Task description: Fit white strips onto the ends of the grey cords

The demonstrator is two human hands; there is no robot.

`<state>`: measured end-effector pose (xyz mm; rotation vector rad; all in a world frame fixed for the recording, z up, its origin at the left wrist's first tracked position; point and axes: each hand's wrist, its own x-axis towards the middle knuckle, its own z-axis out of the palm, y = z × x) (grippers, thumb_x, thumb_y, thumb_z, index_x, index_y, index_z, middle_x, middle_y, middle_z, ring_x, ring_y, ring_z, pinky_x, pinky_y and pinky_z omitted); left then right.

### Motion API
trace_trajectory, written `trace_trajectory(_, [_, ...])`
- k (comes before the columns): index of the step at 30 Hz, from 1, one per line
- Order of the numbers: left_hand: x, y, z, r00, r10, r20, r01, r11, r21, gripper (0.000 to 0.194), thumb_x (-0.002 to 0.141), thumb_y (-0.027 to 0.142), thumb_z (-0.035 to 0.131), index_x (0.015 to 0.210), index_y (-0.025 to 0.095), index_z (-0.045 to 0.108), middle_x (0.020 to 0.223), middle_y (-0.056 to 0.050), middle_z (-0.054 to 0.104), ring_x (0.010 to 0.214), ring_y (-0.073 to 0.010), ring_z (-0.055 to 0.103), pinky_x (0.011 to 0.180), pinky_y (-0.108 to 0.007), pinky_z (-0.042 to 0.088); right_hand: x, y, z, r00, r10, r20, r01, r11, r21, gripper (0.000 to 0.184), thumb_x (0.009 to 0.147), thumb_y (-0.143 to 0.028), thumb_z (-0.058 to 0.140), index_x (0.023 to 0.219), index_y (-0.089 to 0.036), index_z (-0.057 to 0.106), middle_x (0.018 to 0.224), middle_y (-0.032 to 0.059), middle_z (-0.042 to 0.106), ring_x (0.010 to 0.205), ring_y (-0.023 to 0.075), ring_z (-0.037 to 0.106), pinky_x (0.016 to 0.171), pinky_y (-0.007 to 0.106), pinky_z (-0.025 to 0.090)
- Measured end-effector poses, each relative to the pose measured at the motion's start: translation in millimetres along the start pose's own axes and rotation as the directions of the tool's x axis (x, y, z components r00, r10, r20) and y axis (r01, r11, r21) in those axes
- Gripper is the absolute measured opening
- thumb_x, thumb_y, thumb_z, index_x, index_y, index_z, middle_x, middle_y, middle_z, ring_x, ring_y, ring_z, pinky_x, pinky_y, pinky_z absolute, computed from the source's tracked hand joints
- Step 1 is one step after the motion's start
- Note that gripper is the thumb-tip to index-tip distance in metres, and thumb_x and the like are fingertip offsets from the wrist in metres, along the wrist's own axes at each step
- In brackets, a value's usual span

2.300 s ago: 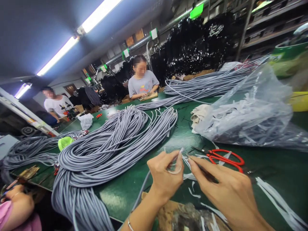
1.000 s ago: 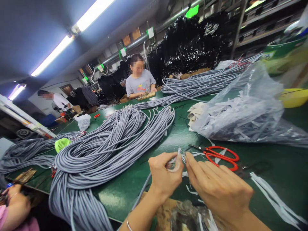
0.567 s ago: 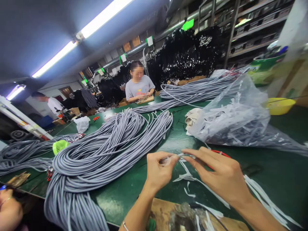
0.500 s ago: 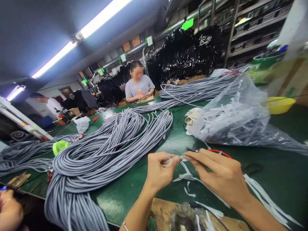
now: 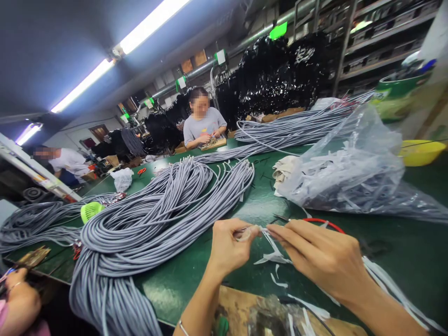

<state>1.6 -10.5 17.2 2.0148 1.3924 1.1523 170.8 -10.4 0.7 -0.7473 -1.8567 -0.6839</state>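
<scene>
My left hand (image 5: 228,247) is closed in a pinch on the end of a grey cable with a small clear sleeve (image 5: 245,233) on it. My right hand (image 5: 322,259) pinches the other side of that small clear piece, fingertips meeting the left hand's just above the green table (image 5: 182,275). The red-handled scissors (image 5: 324,222) lie flat just beyond my right hand, mostly hidden by it. A large coil of grey cables (image 5: 147,224) lies to the left of my hands.
A clear plastic bag (image 5: 353,172) of white strips lies at the right, loose white strips (image 5: 276,256) under my hands. More grey cable bundles (image 5: 297,123) lie farther back. Two people sit at the far side; another person's hand (image 5: 19,298) shows at the lower left. A yellow bowl (image 5: 422,151) stands at the right.
My hands have turned the small clear piece from upright to level and drawn close together. The right hand moved over the scissors. The view shifted slightly.
</scene>
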Motion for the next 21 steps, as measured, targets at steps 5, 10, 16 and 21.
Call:
trace_trajectory(5, [-0.6, -5.5, -0.2, 0.994, 0.102, 0.027, -0.104, 0.986, 0.133, 0.027, 0.082, 0.022, 0.054, 0.068, 0.014, 0.076, 0.057, -0.004, 0.064, 0.049, -0.0111, 0.048, 0.049, -0.022, 0.031, 1.8, -2.0, 4.1, 0.998, -0.044, 0.04, 0.048, 0.995, -0.092, 0.038, 0.095, -0.009, 0.035, 0.073, -0.017, 0.066, 0.061, 0.0031, 0.066, 0.052, 0.0117, 0.061, 0.053, 0.024, 0.041])
trace_trajectory(10, [2.7, -7.0, -5.7, 0.964, 0.237, 0.123, -0.234, 0.971, -0.039, 0.032, 0.086, 0.032, 0.056, 0.069, 0.013, 0.077, 0.05, -0.003, 0.059, 0.046, -0.0108, 0.043, 0.047, -0.022, 0.03, -1.3, 0.3, 6.7, 0.979, 0.157, 0.133, -0.178, 0.97, 0.166, 0.03, 0.094, -0.015, 0.036, 0.078, -0.016, 0.062, 0.065, 0.0032, 0.064, 0.051, 0.0113, 0.06, 0.046, 0.022, 0.041])
trace_trajectory(16, [4.6, -5.3, -8.2, 0.976, 0.083, -0.201, -0.137, 0.953, -0.272, 0.051, 0.085, 0.054, 0.054, 0.066, 0.011, 0.075, 0.057, -0.006, 0.064, 0.049, -0.0114, 0.046, 0.048, -0.023, 0.033, -9.0, -9.6, 16.1, 0.806, 0.437, 0.398, -0.59, 0.647, 0.483, 0.027, 0.089, -0.033, 0.049, 0.07, -0.021, 0.064, 0.058, -0.0006, 0.061, 0.046, 0.0119, 0.056, 0.042, 0.022, 0.045])
trace_trajectory(21, [3.3, -5.3, -5.8, 0.998, -0.049, 0.035, 0.058, 0.947, -0.317, 0.062, 0.079, 0.066, 0.051, 0.054, 0.012, 0.07, 0.046, -0.001, 0.05, 0.045, -0.0088, 0.035, 0.045, -0.023, 0.028, -15.3, -13.2, 16.1, 0.841, 0.502, 0.199, -0.522, 0.66, 0.54, 0.021, 0.083, -0.031, 0.061, 0.103, -0.032, 0.069, 0.068, -0.0019, 0.065, 0.05, 0.0124, 0.059, 0.05, 0.022, 0.05])
